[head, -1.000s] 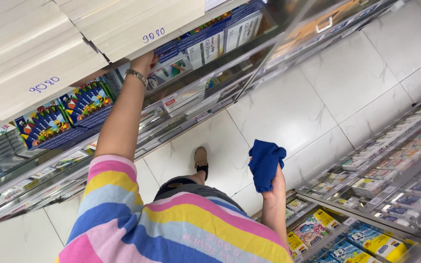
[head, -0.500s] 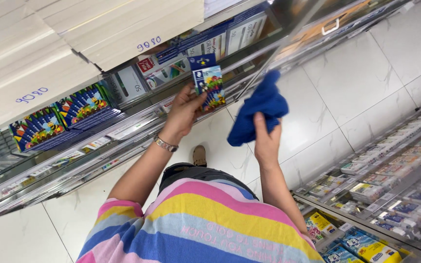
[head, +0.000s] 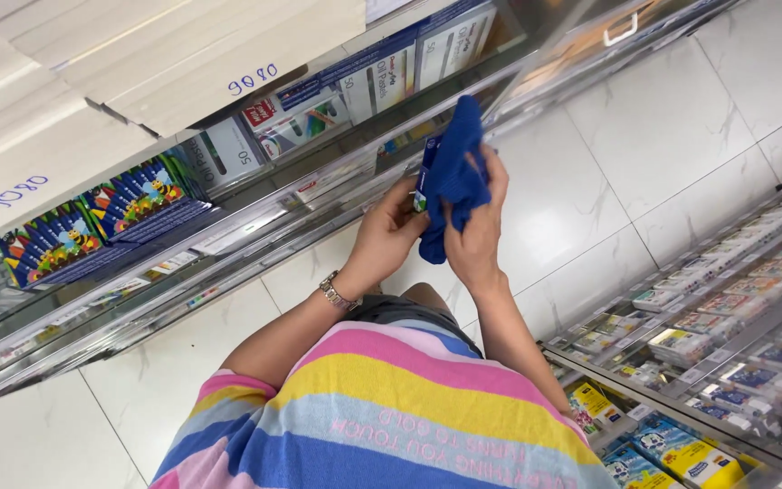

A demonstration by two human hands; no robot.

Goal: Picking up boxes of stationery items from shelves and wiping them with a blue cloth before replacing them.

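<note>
Blue cloth [head: 452,172] now over the box [head: 422,181] (seemingly touching); hands closer together.

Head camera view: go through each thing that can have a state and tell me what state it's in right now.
Left hand: gripping a small box.
Small box: held upright, mostly covered by the cloth.
Right hand: pressing the cloth onto the box.
Blue cloth: bunched, draped over the box.
Crayon boxes: shelved, leaning in rows.
Glass shelf: stocked.

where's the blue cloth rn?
Head view, upper centre: the blue cloth is in the right hand, pressed over a small box held by the left hand.
</note>
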